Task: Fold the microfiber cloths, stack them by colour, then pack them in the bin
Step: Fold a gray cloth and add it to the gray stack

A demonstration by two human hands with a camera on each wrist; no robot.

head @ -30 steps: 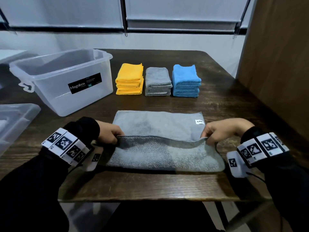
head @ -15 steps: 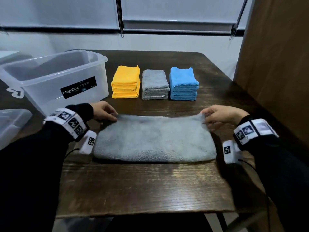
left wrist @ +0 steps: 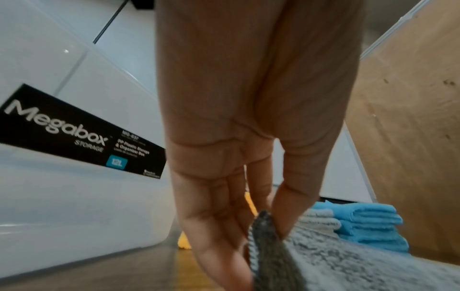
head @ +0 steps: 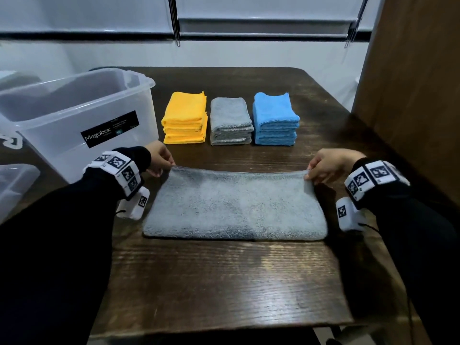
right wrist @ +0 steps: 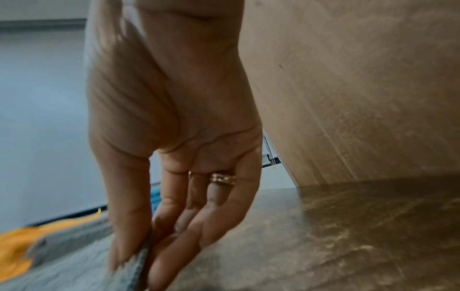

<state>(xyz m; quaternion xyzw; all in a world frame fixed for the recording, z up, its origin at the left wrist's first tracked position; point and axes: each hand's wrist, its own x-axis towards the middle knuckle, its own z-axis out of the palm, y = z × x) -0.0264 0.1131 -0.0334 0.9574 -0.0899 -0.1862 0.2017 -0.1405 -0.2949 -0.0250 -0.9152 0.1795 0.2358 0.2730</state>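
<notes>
A grey microfiber cloth [head: 236, 207] lies folded in half on the dark wooden table [head: 224, 282], fold toward me. My left hand [head: 161, 163] pinches its far left corner [left wrist: 263, 222] between thumb and fingers. My right hand [head: 323, 168] pinches the far right corner [right wrist: 144, 254] the same way. Both corners are lifted slightly off the table. Behind the cloth stand three folded stacks: yellow [head: 185, 119], grey [head: 230, 122] and blue [head: 275, 119]. The clear Megabox bin [head: 82, 115] stands at the left, nothing visible inside it.
A clear plastic lid [head: 15, 185] lies at the far left edge. A brown wooden panel [head: 410, 83] rises along the table's right side. Bare table stretches between the cloth and the front edge.
Both hands carried the cloth's near edge away from me and over onto the far edge, folding the cloth in half. They still pinch the corners.
</notes>
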